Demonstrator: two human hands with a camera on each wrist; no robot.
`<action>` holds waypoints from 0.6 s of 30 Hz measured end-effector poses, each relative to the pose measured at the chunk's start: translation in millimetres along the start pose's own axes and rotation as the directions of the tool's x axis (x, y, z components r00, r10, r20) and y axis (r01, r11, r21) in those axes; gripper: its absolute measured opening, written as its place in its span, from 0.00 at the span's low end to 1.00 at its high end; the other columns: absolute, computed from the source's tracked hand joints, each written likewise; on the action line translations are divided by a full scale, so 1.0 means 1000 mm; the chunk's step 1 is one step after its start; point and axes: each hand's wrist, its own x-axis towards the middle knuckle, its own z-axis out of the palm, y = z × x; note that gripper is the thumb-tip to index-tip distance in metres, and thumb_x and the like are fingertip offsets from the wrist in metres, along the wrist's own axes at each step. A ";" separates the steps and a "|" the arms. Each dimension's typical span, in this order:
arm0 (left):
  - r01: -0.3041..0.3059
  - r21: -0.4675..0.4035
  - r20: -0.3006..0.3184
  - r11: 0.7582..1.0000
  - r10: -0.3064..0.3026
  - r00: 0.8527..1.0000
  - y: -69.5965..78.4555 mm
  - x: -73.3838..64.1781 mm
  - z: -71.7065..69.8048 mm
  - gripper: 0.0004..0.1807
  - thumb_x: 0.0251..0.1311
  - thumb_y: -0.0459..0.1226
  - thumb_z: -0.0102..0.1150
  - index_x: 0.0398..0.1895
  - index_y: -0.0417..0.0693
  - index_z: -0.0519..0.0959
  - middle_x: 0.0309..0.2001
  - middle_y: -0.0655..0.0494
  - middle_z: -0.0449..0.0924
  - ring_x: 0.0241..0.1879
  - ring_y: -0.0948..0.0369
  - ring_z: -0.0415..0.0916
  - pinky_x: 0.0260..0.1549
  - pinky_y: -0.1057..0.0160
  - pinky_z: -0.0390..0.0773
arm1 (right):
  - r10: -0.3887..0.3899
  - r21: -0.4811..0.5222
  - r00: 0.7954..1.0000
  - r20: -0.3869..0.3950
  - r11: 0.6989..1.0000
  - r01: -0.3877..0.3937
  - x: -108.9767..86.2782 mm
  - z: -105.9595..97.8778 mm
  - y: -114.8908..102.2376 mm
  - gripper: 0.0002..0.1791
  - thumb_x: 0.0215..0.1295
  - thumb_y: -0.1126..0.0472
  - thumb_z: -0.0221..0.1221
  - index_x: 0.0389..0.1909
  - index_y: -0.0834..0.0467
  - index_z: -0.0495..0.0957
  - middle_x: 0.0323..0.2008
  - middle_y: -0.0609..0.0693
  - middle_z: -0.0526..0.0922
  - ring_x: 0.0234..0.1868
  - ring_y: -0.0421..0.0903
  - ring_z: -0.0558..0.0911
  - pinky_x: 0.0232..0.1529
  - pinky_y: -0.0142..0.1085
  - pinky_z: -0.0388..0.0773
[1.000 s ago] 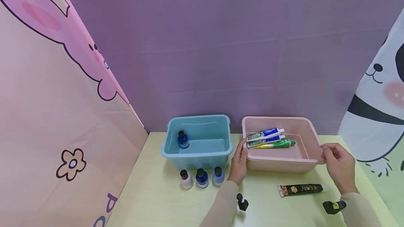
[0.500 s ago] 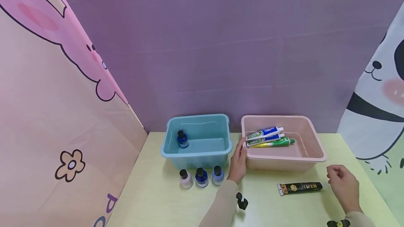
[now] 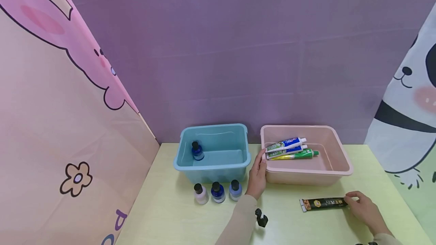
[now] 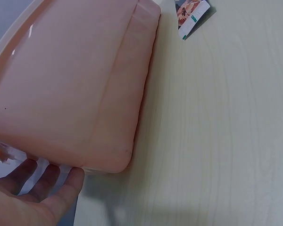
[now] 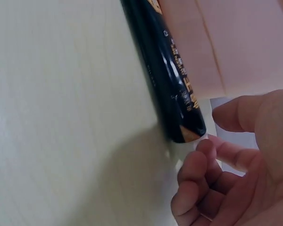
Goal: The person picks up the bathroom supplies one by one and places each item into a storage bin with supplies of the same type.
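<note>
A pink plastic basin point(image 3: 310, 177) stands at the right, holding several toothpaste tubes point(image 3: 286, 144) at its left end. My left hand point(image 3: 257, 179) grips its left front corner; in the left wrist view the fingers point(image 4: 68, 190) lie against the end wall. On the table in front lies a black toothpaste tube point(image 3: 325, 203). My right hand point(image 3: 364, 209) is at its white cap end. In the right wrist view the thumb point(image 5: 236, 113) stands apart from the tube, while bent fingers point(image 5: 193, 167) are beside the cap; I see no pinch on it.
A blue plastic basin point(image 3: 214, 175) with a dark blue bottle point(image 3: 197, 152) inside stands left of the pink one. Three small black-capped bottles, pink point(image 3: 201, 195), dark blue point(image 3: 218, 193) and light blue point(image 3: 235, 191), stand before it. A purple curtain point(image 3: 218, 56) hangs behind.
My right hand has let go of the pink basin's right rim and come down to the black tube's cap end. The left hand has stayed on the basin.
</note>
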 end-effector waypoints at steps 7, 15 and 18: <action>-0.002 -0.001 -0.004 1.000 0.002 1.000 -0.001 0.000 0.000 0.23 0.81 0.54 0.36 0.75 0.87 0.60 0.80 0.65 0.56 0.81 0.53 0.53 0.77 0.40 0.57 | -0.005 0.019 0.999 0.032 1.000 0.005 0.000 0.003 0.005 0.28 0.77 0.50 0.46 0.60 0.72 0.70 0.33 0.54 0.84 0.36 0.46 0.79 0.37 0.37 0.71; -0.008 0.008 -0.002 1.000 0.008 1.000 -0.002 0.001 0.000 0.23 0.81 0.55 0.36 0.74 0.88 0.59 0.80 0.66 0.56 0.81 0.53 0.54 0.76 0.39 0.58 | -0.007 0.098 1.000 0.027 0.995 0.005 0.000 0.005 0.009 0.29 0.80 0.51 0.43 0.63 0.75 0.67 0.31 0.48 0.84 0.33 0.40 0.76 0.37 0.34 0.71; -0.009 0.006 0.001 1.000 0.009 1.000 -0.002 0.001 0.000 0.22 0.81 0.54 0.36 0.73 0.90 0.59 0.80 0.66 0.56 0.81 0.53 0.54 0.76 0.39 0.57 | 0.000 0.149 1.000 0.031 0.989 -0.004 -0.001 0.005 0.011 0.29 0.80 0.53 0.41 0.63 0.76 0.66 0.30 0.46 0.85 0.32 0.37 0.77 0.36 0.32 0.72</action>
